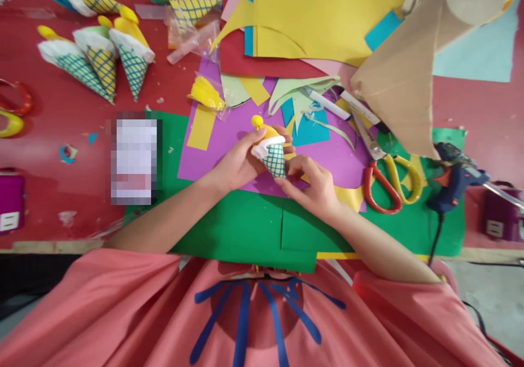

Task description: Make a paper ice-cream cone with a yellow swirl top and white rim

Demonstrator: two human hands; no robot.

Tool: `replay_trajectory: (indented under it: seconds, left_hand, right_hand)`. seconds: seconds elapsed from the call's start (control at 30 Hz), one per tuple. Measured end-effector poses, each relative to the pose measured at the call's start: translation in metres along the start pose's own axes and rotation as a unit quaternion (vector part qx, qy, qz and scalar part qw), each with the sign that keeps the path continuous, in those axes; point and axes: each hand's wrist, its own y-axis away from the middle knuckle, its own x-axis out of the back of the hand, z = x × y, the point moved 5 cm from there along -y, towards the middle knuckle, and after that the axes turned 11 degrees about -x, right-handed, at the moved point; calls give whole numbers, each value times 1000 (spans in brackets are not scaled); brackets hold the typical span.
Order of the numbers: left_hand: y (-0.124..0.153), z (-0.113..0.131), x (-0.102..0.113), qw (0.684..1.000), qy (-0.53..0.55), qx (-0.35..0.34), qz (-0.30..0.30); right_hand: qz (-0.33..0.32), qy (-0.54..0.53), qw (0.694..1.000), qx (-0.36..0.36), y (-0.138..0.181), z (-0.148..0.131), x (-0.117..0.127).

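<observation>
A craft ice cream cone (273, 157), with a blue-green checked cone, a white frilled rim and a yellow top ending in a small ball, tilts in front of me. My left hand (248, 157) is wrapped round its upper part from behind, thumb by the yellow top. At the cone's pointed lower end, my right hand (311, 184) pinches the tip between thumb and curled fingers. Below both hands lie purple sheets (229, 160) and a green sheet (229, 225). A yellow piece in a clear bag (207, 93) rests beyond my left hand.
Several similar cones (96, 56) lie at the upper left. Scissors (382, 184) and a glue gun (452, 184) are at the right, near a large tan paper cone (409, 78). Markers (327, 102), paper scraps and a yellow sheet (327, 18) fill the back. A blurred-out rectangle (134, 160) sits left.
</observation>
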Motion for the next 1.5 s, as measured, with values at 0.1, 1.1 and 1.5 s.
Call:
replay_trajectory:
  seconds: [0.1, 1.1, 1.5]
  left_hand:
    - [0, -2, -2, 1000, 15, 6, -22]
    - [2, -6, 2, 1000, 5, -9, 4]
    - [3, -4, 3, 999, 2, 9, 39]
  right_hand:
    - [26, 50, 994, 98, 3, -10, 3]
    - [0, 202, 964, 173, 4, -24, 1]
    - [52, 133, 965, 222, 9, -25, 7]
